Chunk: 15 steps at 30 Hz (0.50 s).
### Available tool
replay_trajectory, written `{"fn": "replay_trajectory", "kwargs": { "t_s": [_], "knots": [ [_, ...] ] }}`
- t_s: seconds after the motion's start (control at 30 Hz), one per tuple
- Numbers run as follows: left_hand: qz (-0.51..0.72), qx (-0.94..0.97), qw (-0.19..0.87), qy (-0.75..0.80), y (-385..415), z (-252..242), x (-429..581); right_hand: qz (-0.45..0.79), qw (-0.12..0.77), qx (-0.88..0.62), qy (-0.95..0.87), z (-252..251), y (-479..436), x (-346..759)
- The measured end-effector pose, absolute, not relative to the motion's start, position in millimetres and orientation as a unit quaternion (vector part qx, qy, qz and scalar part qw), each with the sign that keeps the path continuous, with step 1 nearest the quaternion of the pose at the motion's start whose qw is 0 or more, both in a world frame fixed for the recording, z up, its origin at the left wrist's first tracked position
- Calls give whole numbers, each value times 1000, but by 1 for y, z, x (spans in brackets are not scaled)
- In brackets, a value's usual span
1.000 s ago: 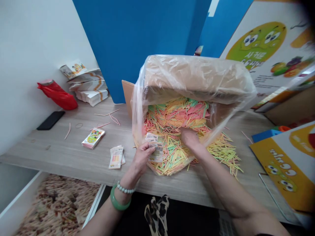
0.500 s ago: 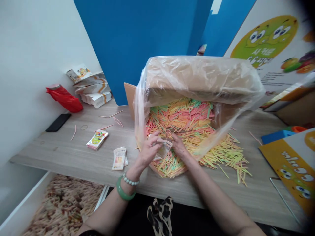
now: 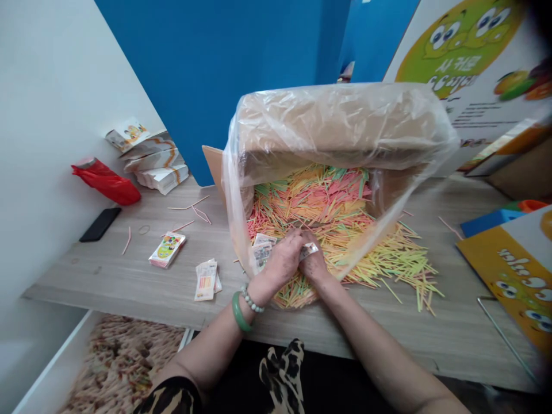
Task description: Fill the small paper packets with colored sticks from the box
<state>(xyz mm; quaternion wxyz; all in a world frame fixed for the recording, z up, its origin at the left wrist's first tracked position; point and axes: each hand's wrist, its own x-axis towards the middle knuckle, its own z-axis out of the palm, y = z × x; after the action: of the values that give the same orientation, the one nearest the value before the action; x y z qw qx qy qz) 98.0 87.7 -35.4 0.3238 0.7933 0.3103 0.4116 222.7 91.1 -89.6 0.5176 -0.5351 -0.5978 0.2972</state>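
My left hand (image 3: 282, 260) is closed on a small clear printed packet (image 3: 307, 250), whose end sticks out to the right between my hands. My right hand (image 3: 314, 263) meets the left, its fingers curled and mostly hidden; what they hold does not show. Both are over a heap of thin pastel sticks (image 3: 328, 198), pink, orange, yellow and green. The heap spills from a cardboard box lying on its side, lined with a clear plastic bag (image 3: 345, 118). More printed packets (image 3: 261, 253) lie on the sticks just left of my left hand.
On the table's left are a small card box (image 3: 167, 249), two or so packets (image 3: 206, 280), loose sticks (image 3: 200, 214), a black phone (image 3: 100, 225), a red wrapped item (image 3: 107, 183) and stacked cartons (image 3: 161, 178). An open drawer (image 3: 125, 356) sits below. Printed boards (image 3: 513, 282) stand right.
My left hand has moved right and closed in against my right hand, carrying the packet. Packets on the sticks, covered before, now show. The view has shifted slightly.
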Motion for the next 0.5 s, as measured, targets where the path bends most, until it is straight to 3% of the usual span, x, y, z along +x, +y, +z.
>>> {"fn": "replay_trajectory", "kwargs": {
  "t_s": [0.23,0.33,0.5],
  "knots": [
    [539,597,460,375,91,-3,79,414,578,-492,-502,-71,85,224],
    [518,584,513,357,95,2,73,471,566,-467,-490,-67,84,224],
    [401,761,423,285,93,-14,86,438,569,-474,-509,-69,86,225]
  ]
}}
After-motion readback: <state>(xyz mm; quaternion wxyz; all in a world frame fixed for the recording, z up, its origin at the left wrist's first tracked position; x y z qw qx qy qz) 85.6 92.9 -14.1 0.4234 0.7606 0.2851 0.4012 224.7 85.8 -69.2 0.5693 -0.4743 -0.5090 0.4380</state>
